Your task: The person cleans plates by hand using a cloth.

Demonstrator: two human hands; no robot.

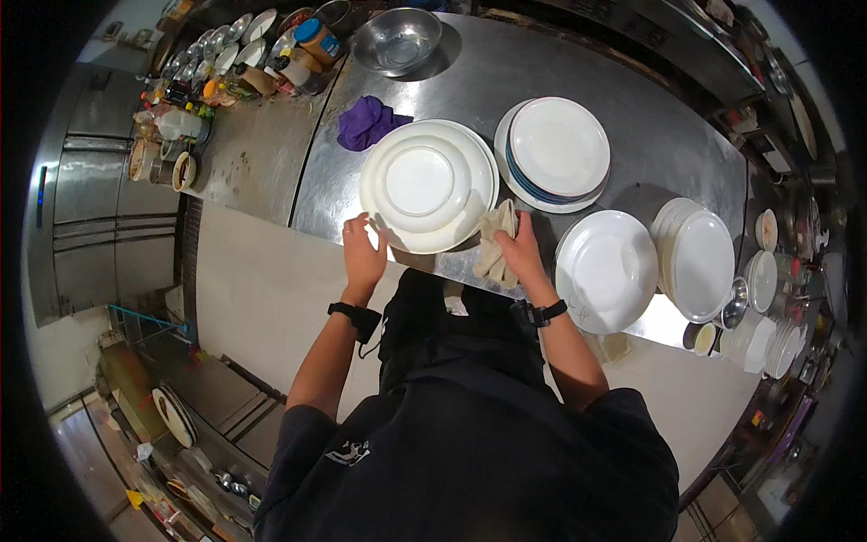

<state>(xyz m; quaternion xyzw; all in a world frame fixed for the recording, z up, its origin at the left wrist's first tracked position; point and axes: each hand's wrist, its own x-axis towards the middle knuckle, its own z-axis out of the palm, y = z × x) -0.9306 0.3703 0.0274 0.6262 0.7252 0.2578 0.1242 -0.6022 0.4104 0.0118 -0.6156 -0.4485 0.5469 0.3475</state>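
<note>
In front of me, near the edge of the steel table, is a stack of large white plates [382, 228]; a round raised ring shows on the top piece. My left hand [364, 256] is at the stack's near left rim, fingers apart and holding nothing; whether it touches the rim I cannot tell. A crumpled beige cloth [492, 248] is gripped in my right hand [522, 251], close to the same stack's right edge. Just beyond the stack lies a purple cloth [368, 123].
The steel table [506, 54] also bears a metal bowl [397, 42], a stack of smaller plates [560, 144], a large white plate [607, 271] and more stacked plates [704, 266] at right. Bottles and jars [289, 68] crowd the far left counter.
</note>
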